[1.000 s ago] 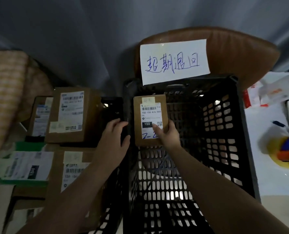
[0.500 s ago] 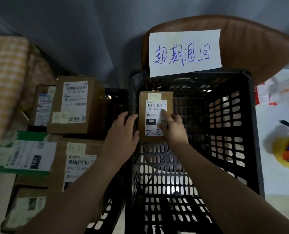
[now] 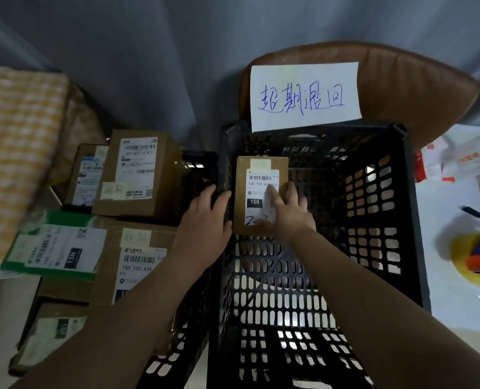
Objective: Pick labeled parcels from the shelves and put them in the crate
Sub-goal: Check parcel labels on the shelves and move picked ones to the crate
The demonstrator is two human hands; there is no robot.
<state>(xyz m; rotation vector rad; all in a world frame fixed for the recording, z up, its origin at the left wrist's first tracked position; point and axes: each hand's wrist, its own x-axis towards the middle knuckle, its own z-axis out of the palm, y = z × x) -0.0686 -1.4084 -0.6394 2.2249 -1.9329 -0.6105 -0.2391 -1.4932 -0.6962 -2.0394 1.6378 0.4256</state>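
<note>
A small brown parcel with a white barcode label marked "150" stands inside the black plastic crate, against its far left corner. My right hand lies on the parcel's face with its fingers spread flat over the label. My left hand rests on the crate's left rim, its fingers laid over the edge right beside the parcel. The rest of the crate's slotted floor shows bare below my forearms.
Several labeled cardboard parcels lie stacked left of the crate, one in a green wrapper. A handwritten paper sign hangs on a brown chair back. A white table at right holds a yellow roll and a pen.
My right hand has shifted from gripping the parcel's lower edge to lying flat on its label. My left hand has crept closer to the crate rim. The camera has moved nearer.
</note>
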